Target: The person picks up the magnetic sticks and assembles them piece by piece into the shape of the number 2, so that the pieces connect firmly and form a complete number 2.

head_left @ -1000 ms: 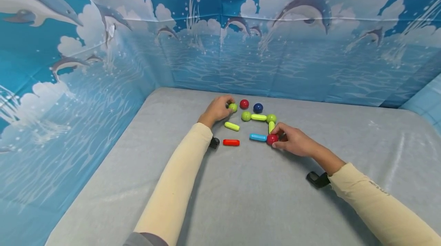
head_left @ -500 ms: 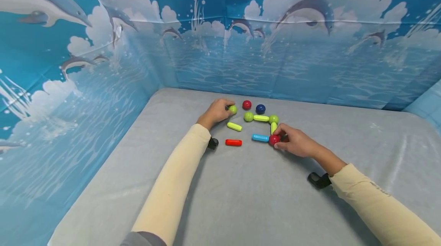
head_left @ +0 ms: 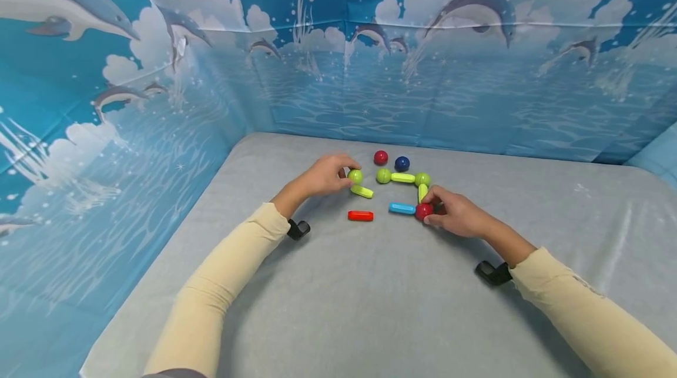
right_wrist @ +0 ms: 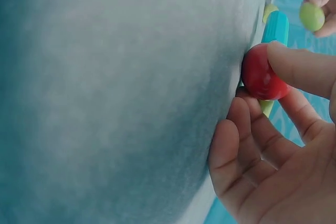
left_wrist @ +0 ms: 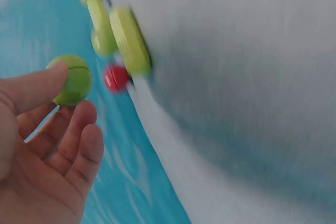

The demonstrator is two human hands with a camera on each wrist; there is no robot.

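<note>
Dolphin-printed sheeting [head_left: 338, 93] backs the grey desk [head_left: 391, 290]. At left, my left hand [head_left: 327, 174] pinches the green ball [head_left: 355, 176] beside the yellow rod [head_left: 362, 192]; my right hand [head_left: 458, 214] grips the near red ball [head_left: 422, 211] against the blue rod [head_left: 401, 208]. I should brace there and align gently.

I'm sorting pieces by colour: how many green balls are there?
3. One green ball is pinched in the left hand; a second ball and a third ball sit at either end of a yellow-green rod.
</note>
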